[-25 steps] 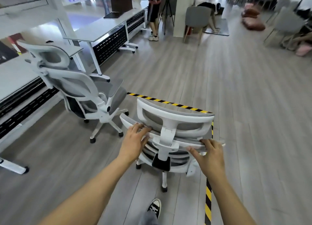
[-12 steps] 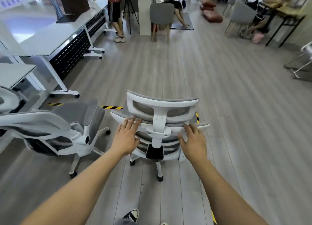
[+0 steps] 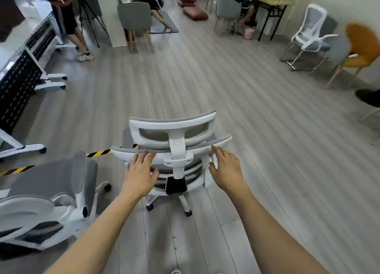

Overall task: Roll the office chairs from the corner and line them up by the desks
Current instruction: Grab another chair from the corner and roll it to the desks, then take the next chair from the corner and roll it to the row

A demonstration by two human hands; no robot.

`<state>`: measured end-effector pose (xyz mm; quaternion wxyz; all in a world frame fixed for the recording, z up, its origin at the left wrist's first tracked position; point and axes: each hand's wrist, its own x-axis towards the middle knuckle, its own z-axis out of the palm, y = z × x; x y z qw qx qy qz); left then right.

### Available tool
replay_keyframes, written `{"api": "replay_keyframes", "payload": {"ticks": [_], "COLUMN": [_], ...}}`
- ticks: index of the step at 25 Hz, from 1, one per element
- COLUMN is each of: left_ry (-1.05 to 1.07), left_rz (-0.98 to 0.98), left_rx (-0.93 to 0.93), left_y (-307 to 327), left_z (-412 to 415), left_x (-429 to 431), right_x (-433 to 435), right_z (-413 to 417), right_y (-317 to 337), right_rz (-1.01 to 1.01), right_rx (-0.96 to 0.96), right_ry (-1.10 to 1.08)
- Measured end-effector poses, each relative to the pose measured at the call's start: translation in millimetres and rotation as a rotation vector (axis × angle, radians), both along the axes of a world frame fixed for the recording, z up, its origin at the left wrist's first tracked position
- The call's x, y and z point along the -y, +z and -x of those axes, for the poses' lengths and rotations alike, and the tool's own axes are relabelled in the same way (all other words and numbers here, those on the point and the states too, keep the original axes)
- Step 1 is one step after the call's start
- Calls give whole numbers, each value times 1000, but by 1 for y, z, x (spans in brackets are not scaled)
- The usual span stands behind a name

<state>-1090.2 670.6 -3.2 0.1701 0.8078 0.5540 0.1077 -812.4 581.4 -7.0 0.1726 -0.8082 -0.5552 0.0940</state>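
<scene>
A white-framed office chair [image 3: 172, 129] with grey mesh stands on the wood floor straight in front of me, its back toward me. My left hand [image 3: 141, 172] lies over the left part of the backrest's top rim, fingers on top and thumb below. On the right end of that rim is my right hand [image 3: 225, 169], thumb hooked round the frame. A second matching office chair [image 3: 51, 191] sits at the lower left, close beside the first. White desks [image 3: 19, 80] with black perforated panels run along the left edge.
Yellow-and-black floor tape [image 3: 98, 153] runs between the two chairs. A person [image 3: 67, 18] stands by the far desk. A grey chair [image 3: 135, 16] stands at a pillar. A white chair [image 3: 310, 35] and an orange chair [image 3: 362, 47] line the right wall; seated people are beyond.
The chair I hold has rolled forward past the second chair, which now sits lower left. My view has swung right, away from the desks. Both hands stay on the backrest.
</scene>
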Motion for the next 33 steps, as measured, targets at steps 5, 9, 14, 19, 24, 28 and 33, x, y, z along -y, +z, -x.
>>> {"api": "replay_keyframes", "payload": {"ticks": [5, 9, 14, 19, 24, 28, 33], "left_ry": [-217, -460, -775, -1004, -1202, -1371, -1546], "left_rz": [-272, -268, -274, -274, -257, -235, -201], "left_rx": [135, 226, 244, 280, 308, 302, 323], "left_y": [28, 42, 54, 75, 86, 83, 73], "left_z": [-36, -110, -201, -305, -400, -468, -568], "left_x": [18, 60, 148, 288, 449, 565, 692], "right_x": [59, 126, 238, 395, 560, 682, 809], "right_z": [10, -6, -45, -99, -149, -186, -251], "right_y": [15, 24, 41, 59, 69, 65, 53], "right_rz": [-241, -292, -348, -388, -382, -373, -366], "right_rx": [-1, 82, 149, 231, 275, 265, 283], "right_ry": [-194, -367, -556, -786, -980, -1146, -1315]}}
